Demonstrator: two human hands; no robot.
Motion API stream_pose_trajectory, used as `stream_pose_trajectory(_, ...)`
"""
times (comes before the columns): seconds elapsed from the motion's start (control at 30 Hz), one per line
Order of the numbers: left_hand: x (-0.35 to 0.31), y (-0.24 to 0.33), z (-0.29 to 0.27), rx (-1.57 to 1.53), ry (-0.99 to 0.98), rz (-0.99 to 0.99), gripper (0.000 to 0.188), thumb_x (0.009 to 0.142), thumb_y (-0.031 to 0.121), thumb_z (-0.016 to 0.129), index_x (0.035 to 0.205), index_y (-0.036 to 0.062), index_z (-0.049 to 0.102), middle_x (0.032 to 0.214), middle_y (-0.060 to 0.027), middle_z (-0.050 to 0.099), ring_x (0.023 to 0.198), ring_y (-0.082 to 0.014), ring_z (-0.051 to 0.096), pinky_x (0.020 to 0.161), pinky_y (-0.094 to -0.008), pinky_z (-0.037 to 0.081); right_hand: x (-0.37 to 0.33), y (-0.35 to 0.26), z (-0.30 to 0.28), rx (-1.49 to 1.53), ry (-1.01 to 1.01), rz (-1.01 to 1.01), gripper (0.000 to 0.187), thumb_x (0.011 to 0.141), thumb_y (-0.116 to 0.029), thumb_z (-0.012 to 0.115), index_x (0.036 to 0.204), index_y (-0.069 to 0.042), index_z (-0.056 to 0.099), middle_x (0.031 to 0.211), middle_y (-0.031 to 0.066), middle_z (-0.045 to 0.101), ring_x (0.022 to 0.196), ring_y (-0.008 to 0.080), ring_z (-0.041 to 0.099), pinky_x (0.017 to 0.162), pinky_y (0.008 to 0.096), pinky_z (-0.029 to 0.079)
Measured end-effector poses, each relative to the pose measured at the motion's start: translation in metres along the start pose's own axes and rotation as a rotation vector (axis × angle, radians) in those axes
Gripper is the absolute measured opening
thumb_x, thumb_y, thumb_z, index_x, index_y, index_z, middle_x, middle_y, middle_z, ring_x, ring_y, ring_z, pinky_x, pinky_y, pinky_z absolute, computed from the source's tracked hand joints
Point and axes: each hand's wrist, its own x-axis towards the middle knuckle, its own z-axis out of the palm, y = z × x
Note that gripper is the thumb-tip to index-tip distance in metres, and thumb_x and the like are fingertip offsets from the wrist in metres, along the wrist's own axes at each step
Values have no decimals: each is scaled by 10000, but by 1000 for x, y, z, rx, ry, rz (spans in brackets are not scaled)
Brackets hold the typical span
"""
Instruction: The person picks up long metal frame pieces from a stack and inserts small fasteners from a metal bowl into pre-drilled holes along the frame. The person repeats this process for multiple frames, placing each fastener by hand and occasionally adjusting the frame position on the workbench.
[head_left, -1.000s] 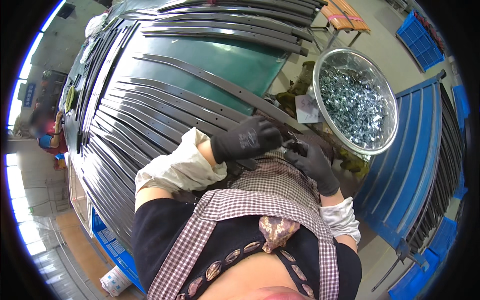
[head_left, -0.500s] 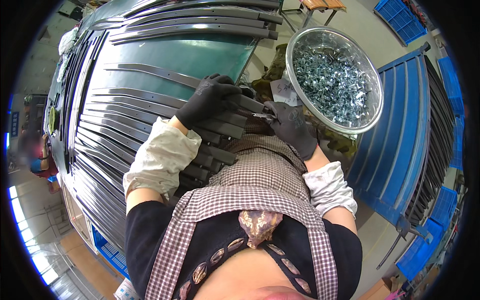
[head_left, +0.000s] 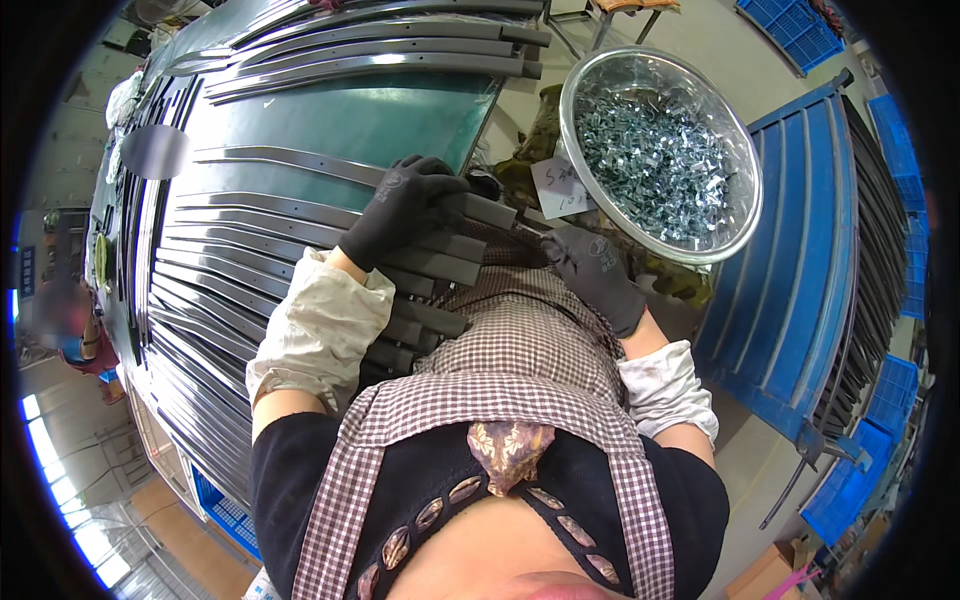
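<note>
My left hand (head_left: 405,210), in a black glove, is closed around a dark grey metal strip (head_left: 285,160) close to its right end. That end (head_left: 490,210) sticks out past the fingers, over the table's edge. My right hand (head_left: 598,275), gloved the same way, is just right of the strip's end and apart from it. Its thumb and fingers are pressed together; what they hold, if anything, I cannot make out. More dark strips (head_left: 250,220) lie side by side below my left hand, their ends reaching toward my checked apron (head_left: 520,330).
A clear round basin (head_left: 690,258) full of small metal clips (head_left: 655,165) stands to the right, beside a paper note (head_left: 560,188). Further right is a blue ribbed metal rack (head_left: 775,260). Strips also lie across the green table's (head_left: 340,115) far side. Another person (head_left: 75,325) is at far left.
My right hand has drawn back a little to the right and down, away from the strip's end, where it had a small metal clip. My left hand keeps its grip on the strip.
</note>
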Motion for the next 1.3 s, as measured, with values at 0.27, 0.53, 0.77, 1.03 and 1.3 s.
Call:
stream_pose_trajectory(0.27,0,-4,5,34,18,87,317,750,183,758,1062,132,724,1015,-64,649,970,-302,588,902,-429,463,24,-21,7,-300,-98,-66,182,906,-239,626,946,-64,651,814,119,666,747,308,670,639,426,534)
stream_pose_trajectory(0.53,-3,-1,2,149,47,217,303,779,137,725,1074,76,693,973,-121,629,892,-325,605,790,-428,506,26,-9,-11,-172,14,-175,206,889,-286,668,818,-96,634,699,100,628,648,296,647,580,410,513)
stream_pose_trajectory(0.77,-20,7,-15,109,-5,326,322,838,178,686,1121,33,635,930,-141,585,801,-340,621,670,-432,512,7,71,-90,-240,153,192,263,857,-289,730,944,-47,680,820,142,685,767,314,672,705,430,516)
stream_pose_trajectory(1.03,-70,62,-39,-298,-459,122,330,884,280,679,1066,6,673,909,-180,638,812,-345,631,727,-439,515,-8,198,-88,-948,-8,317,557,823,-410,731,1264,-116,558,1141,177,637,990,347,662,816,451,540)
stream_pose_trajectory(1.3,1,-17,-66,-106,-45,62,401,866,335,748,1139,50,676,1095,-150,679,967,-333,664,863,-408,529,-5,223,-88,-765,107,308,212,818,-169,598,1002,-70,640,991,196,673,956,388,645,825,494,512)
